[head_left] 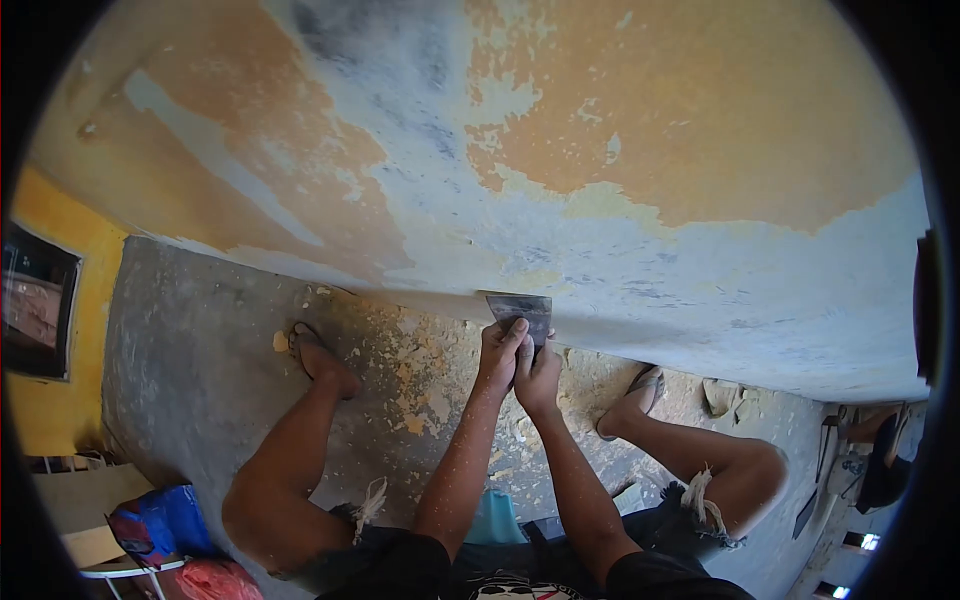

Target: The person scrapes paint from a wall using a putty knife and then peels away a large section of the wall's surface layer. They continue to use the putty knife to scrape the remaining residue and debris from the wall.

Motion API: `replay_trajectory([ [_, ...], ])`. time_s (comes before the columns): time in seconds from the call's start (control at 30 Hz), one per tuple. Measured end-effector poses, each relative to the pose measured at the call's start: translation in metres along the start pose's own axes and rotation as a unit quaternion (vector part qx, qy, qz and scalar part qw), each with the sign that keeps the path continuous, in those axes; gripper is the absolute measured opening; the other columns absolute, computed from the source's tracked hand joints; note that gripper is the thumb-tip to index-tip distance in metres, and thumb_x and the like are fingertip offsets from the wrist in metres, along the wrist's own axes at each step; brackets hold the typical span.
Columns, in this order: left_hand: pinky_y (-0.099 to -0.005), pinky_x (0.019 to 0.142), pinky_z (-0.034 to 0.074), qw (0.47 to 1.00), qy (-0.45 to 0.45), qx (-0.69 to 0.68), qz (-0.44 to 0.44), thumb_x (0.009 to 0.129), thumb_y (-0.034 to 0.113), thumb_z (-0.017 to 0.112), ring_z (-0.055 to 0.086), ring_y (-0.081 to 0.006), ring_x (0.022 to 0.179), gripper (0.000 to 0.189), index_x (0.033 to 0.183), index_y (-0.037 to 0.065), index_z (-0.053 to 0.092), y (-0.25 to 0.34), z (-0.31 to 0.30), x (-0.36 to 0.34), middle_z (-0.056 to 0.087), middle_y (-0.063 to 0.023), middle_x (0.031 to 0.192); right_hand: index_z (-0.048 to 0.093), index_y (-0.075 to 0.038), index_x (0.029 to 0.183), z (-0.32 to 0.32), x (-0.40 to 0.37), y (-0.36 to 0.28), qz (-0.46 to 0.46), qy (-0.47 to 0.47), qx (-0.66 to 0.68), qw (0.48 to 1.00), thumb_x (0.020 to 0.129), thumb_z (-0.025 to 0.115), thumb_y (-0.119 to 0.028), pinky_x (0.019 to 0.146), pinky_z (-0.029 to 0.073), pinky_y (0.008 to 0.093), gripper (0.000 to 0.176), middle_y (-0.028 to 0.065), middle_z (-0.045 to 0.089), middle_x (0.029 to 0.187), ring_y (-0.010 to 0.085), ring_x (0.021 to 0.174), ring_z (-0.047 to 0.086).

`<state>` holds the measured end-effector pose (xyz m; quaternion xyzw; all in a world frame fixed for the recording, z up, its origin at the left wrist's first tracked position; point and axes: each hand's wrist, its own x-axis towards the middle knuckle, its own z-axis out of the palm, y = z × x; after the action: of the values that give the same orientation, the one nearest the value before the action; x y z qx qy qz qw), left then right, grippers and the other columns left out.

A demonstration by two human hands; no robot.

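Note:
Both my hands grip one wide-bladed scraper (520,310) in the middle of the view. My left hand (498,357) is closed around it with the thumb lying up against the blade. Pressed in beside it, my right hand (540,376) is closed on it too, and the handle is hidden between my palms. The blade's broad edge points away from me, right at the lower part of the wall (600,260). Orange-tan paint patches remain on that wall, with pale, scraped areas around them.
Paint flakes (425,385) litter the concrete floor (190,330) between my spread, sandalled feet. A blue bag (180,520) and a red plastic bag (220,578) are at the lower left, near a yellow wall (75,220). Larger peeled pieces (720,396) lie by the wall's base at right.

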<state>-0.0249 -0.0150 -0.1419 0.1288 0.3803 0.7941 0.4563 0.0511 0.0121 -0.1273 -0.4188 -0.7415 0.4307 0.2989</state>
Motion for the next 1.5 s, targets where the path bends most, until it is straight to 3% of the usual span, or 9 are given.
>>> replay_trajectory([
  [0.33, -0.0306, 0.078, 0.054, 0.998, 0.042, -0.047, 0.031, 0.094, 0.027, 0.062, 0.067, -0.0181, 0.084, 0.032, 0.103, -0.004, 0.063, 0.0, 0.015, -0.002, 0.069, -0.0098, 0.093, 0.059, 0.005, 0.099, -0.01, 0.006, -0.01, 0.002, -0.016, -0.048, 0.999, 0.096, 0.051, -0.026, 0.056, 0.049, 0.0483, 0.032, 0.0288, 0.061, 0.071, 0.045, 0.064, 0.063],
  [0.4, -0.0303, 0.078, 0.053, 0.998, 0.026, -0.01, 0.048, 0.094, 0.025, 0.062, 0.067, -0.0186, 0.083, 0.03, 0.101, -0.004, 0.064, 0.004, 0.008, 0.001, 0.068, -0.0103, 0.09, 0.058, 0.006, 0.1, -0.011, 0.007, -0.017, -0.088, 0.043, -0.093, 0.991, 0.096, 0.051, -0.025, 0.056, 0.048, 0.0484, 0.031, 0.0298, 0.061, 0.072, 0.0458, 0.064, 0.062],
  [0.67, -0.0295, 0.077, 0.052, 0.998, 0.058, -0.024, 0.032, 0.095, 0.025, 0.059, 0.066, -0.0177, 0.081, 0.032, 0.105, -0.006, 0.064, 0.009, 0.028, -0.009, 0.069, -0.0124, 0.092, 0.058, 0.008, 0.101, -0.021, 0.001, -0.035, -0.065, 0.026, -0.028, 0.997, 0.097, 0.05, -0.025, 0.058, 0.048, 0.0492, 0.034, 0.0307, 0.06, 0.07, 0.048, 0.07, 0.062],
  [0.8, -0.0292, 0.077, 0.052, 0.998, 0.054, -0.02, 0.005, 0.095, 0.024, 0.06, 0.065, -0.0165, 0.081, 0.03, 0.103, -0.005, 0.064, 0.005, 0.019, -0.017, 0.068, -0.0091, 0.088, 0.058, 0.009, 0.105, -0.024, -0.005, -0.034, 0.039, -0.031, -0.061, 0.997, 0.098, 0.049, -0.026, 0.061, 0.049, 0.0494, 0.037, 0.0318, 0.061, 0.074, 0.0486, 0.074, 0.062],
  [0.97, -0.0287, 0.075, 0.053, 0.998, 0.053, -0.007, 0.042, 0.094, 0.024, 0.061, 0.064, -0.0155, 0.079, 0.029, 0.098, -0.004, 0.063, 0.017, 0.023, 0.008, 0.062, -0.0027, 0.077, 0.056, 0.012, 0.112, -0.024, 0.007, -0.03, -0.124, 0.036, -0.079, 0.988, 0.098, 0.049, -0.027, 0.059, 0.048, 0.0489, 0.042, 0.0325, 0.06, 0.072, 0.048, 0.071, 0.062],
  [1.07, -0.0286, 0.075, 0.053, 0.998, 0.057, 0.009, 0.008, 0.094, 0.024, 0.062, 0.065, -0.0159, 0.079, 0.029, 0.099, -0.005, 0.064, 0.003, 0.017, -0.018, 0.065, -0.0055, 0.081, 0.055, 0.012, 0.114, -0.033, 0.006, -0.046, 0.016, -0.042, -0.069, 0.997, 0.098, 0.049, -0.027, 0.058, 0.048, 0.0497, 0.043, 0.0323, 0.059, 0.07, 0.0478, 0.068, 0.062],
  [1.2, -0.0294, 0.074, 0.053, 0.995, 0.084, 0.002, 0.053, 0.094, 0.024, 0.061, 0.068, -0.0184, 0.08, 0.03, 0.097, -0.005, 0.065, -0.006, 0.025, 0.002, 0.07, -0.013, 0.089, 0.059, 0.008, 0.104, -0.027, -0.006, -0.025, -0.046, 0.024, -0.048, 0.997, 0.098, 0.049, -0.029, 0.058, 0.048, 0.0507, 0.039, 0.0315, 0.06, 0.07, 0.0489, 0.069, 0.062],
  [1.37, -0.03, 0.073, 0.053, 0.997, 0.076, -0.017, 0.013, 0.095, 0.024, 0.06, 0.066, -0.0171, 0.078, 0.029, 0.094, -0.004, 0.065, 0.002, 0.03, -0.018, 0.07, -0.0112, 0.086, 0.058, 0.01, 0.106, -0.032, -0.007, -0.033, 0.052, -0.047, -0.072, 0.995, 0.097, 0.049, -0.03, 0.062, 0.05, 0.0489, 0.041, 0.0326, 0.061, 0.076, 0.0483, 0.077, 0.063],
  [1.5, -0.0271, 0.066, 0.05, 0.994, 0.091, -0.022, 0.057, 0.095, 0.023, 0.061, 0.06, -0.012, 0.069, 0.025, 0.09, -0.001, 0.065, 0.013, 0.046, -0.001, 0.063, -0.0035, 0.075, 0.055, 0.011, 0.112, -0.029, -0.003, -0.033, -0.01, 0.021, -0.044, 0.999, 0.097, 0.05, -0.029, 0.059, 0.048, 0.0495, 0.042, 0.0314, 0.061, 0.072, 0.0485, 0.071, 0.062],
])
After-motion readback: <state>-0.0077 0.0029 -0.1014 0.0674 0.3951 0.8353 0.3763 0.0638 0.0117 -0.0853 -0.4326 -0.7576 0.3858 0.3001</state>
